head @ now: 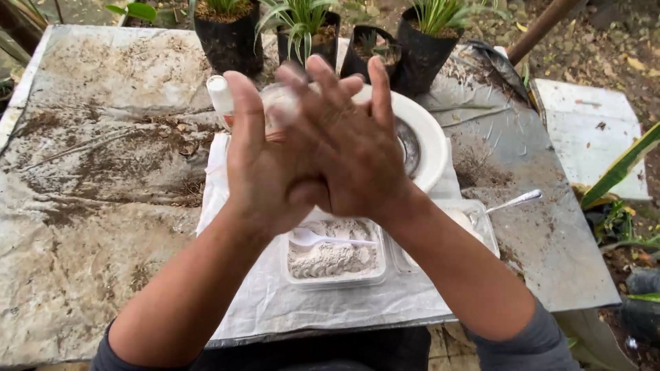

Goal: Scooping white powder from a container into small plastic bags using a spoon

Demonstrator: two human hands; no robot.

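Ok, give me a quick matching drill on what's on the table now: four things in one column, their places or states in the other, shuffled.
Things:
1. white plastic spoon
2. metal spoon
3. black plant pots
4. hands

Places or states:
A. along the table's far edge
B. lying in the tub of grey powder
C. pressed together above the white cloth
D. handle sticking out of the right-hand tub

Pairs: 1-B, 2-D, 3-A, 4-C
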